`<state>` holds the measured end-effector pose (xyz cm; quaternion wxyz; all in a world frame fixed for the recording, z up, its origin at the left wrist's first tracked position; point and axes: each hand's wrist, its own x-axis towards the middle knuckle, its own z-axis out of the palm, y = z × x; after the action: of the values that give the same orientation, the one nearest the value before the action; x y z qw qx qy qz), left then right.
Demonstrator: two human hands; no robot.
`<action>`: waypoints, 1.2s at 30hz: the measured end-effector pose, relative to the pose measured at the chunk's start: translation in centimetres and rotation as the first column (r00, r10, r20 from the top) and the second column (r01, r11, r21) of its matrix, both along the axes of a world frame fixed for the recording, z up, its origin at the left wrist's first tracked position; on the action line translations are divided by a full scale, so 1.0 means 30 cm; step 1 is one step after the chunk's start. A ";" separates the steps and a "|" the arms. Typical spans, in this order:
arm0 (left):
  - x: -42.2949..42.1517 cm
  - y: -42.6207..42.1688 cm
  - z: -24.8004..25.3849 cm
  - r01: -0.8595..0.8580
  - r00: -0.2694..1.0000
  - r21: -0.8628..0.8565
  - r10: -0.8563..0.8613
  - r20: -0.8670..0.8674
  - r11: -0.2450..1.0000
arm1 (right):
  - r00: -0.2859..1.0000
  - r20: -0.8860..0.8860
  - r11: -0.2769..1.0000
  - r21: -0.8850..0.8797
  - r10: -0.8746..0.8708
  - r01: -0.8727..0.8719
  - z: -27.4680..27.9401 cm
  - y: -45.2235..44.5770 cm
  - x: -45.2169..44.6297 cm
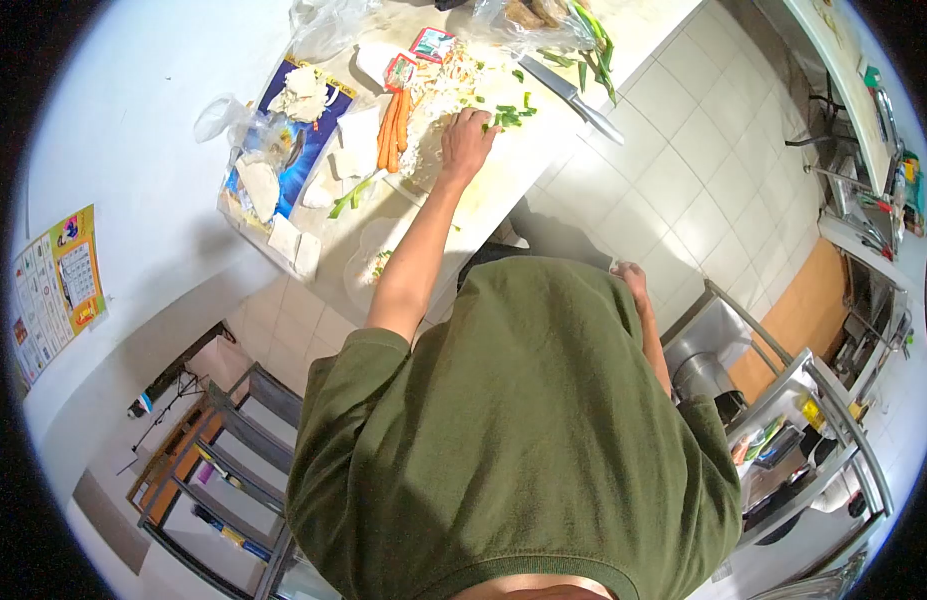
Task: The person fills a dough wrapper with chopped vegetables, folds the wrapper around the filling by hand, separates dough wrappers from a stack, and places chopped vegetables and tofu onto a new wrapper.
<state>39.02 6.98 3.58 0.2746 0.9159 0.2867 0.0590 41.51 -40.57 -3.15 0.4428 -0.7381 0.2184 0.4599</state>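
Note:
My left hand (467, 147) is over the table, its fingers curled down beside the chopped green onion (513, 116) and the pile of pale shreds (438, 100). What its fingertips hold, if anything, is hidden. Just left of it lie several orange sausages (393, 130). A knife (570, 98) rests at the table edge, to the right of the green onion pieces. Low at my right side, off the table, my right hand (633, 279) has its fingers bent in. A small whitish bit shows at its fingertips, too small to name.
Whole green onions (595, 45) and a plastic bag (528, 22) lie at the far end of the table. Flat pale pieces (258, 185) rest on a blue sheet (308, 150) at left. A metal pot (700, 376) stands at right; a dark rack (228, 450) is behind left.

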 end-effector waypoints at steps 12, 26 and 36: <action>-0.311 -0.027 0.066 -0.248 0.912 -0.074 0.259 0.318 0.966 | 0.999 0.014 0.998 0.053 0.032 -0.033 -0.044 0.003 0.022; -1.163 -0.043 -0.049 -0.726 0.672 0.047 0.722 -0.165 0.687 | 0.982 0.159 0.988 0.127 -0.103 0.083 0.204 0.141 0.009; -1.389 0.042 -0.113 -0.889 0.454 -0.122 0.814 -0.362 0.441 | 0.974 0.198 0.966 0.251 -0.111 0.059 0.316 0.343 -0.260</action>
<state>-2.64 8.25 0.18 0.3006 0.5902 0.7486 0.0311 33.70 -30.27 6.33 0.5702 -0.7125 0.1438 0.3827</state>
